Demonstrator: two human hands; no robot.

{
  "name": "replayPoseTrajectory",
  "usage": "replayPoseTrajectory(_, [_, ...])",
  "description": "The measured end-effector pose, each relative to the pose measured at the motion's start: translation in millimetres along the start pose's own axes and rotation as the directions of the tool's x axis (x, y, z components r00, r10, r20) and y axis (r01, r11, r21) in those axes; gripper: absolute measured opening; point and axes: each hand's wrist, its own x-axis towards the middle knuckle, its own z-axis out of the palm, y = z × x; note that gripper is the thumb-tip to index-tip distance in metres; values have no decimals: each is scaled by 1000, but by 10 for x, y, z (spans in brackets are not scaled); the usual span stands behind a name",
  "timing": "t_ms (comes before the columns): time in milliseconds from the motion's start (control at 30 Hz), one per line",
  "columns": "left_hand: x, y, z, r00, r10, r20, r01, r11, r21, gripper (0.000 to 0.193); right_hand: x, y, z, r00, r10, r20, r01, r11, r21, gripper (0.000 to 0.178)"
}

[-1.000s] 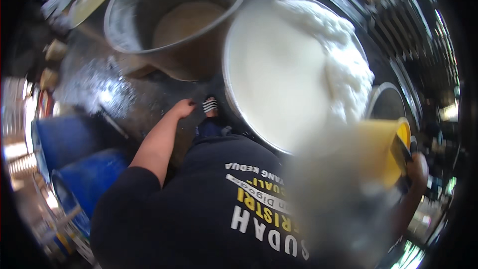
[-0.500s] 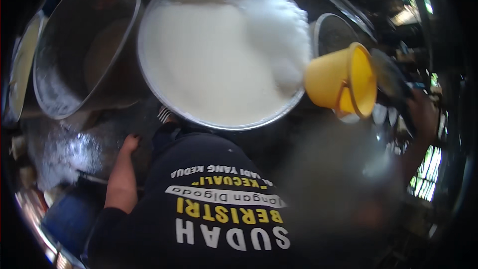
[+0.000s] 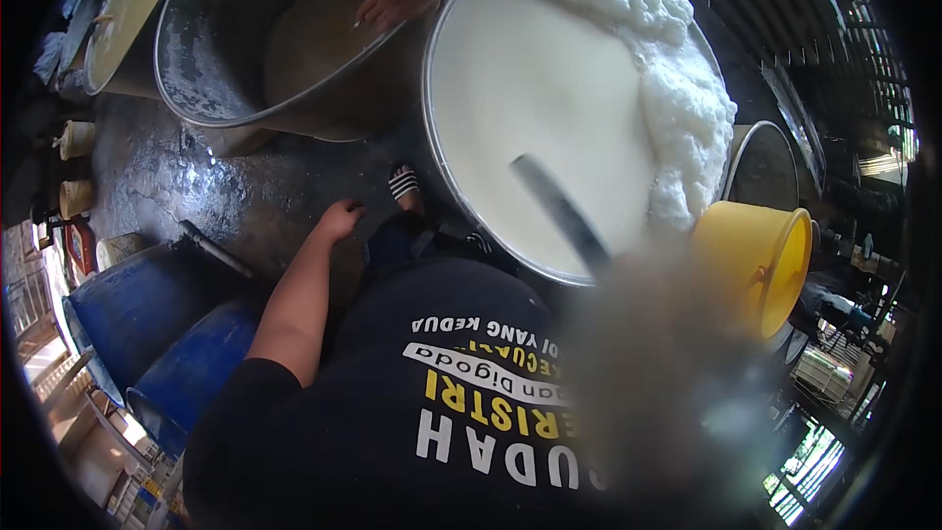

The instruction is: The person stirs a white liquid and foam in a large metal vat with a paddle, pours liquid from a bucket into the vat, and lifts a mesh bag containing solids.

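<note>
My left hand (image 3: 341, 220) hangs beside my body over the floor, fingers loosely curled, holding nothing I can see. A large round metal vat (image 3: 429, 88) in front of me is full of creamy white liquid (image 3: 549, 98), with thick white foam (image 3: 677, 88) along its far and right sides. Over the liquid extends a dark, flat, blade-like strip (image 3: 561, 211); its near end disappears behind a grey blur at lower right. My right hand is hidden there, so its hold on the strip cannot be seen. A yellow bucket (image 3: 736, 245) stands tilted right of the vat.
Another person's hand (image 3: 397, 0) with a black wristband reaches over a deep metal vat (image 3: 211, 79) at left. Beyond it stands a vat of yellowish liquid (image 3: 132, 10). Blue barrels (image 3: 147, 304) lie at lower left on wet floor (image 3: 152, 182). An empty-looking metal tub (image 3: 765, 172) is behind the bucket.
The whole view has shifted, so the vat and bucket sit farther right. The dark strip now appears over the liquid, and the other person's hand shows clearly. My right forearm is no longer visible.
</note>
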Motion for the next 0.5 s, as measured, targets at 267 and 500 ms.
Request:
replayPoseTrajectory(267, [-153, -661, -316, 956, -284, 70, 285, 959, -7, 43, 830, 163, 1589, 969, -241, 47, 245, 956, -164, 10])
replayPoseTrajectory(500, [-182, -395, -362, 999, -34, -25, 35, 998, 56, 47, 1135, 526, 1941, 999, -21, -31, 22, 999, 37, 17])
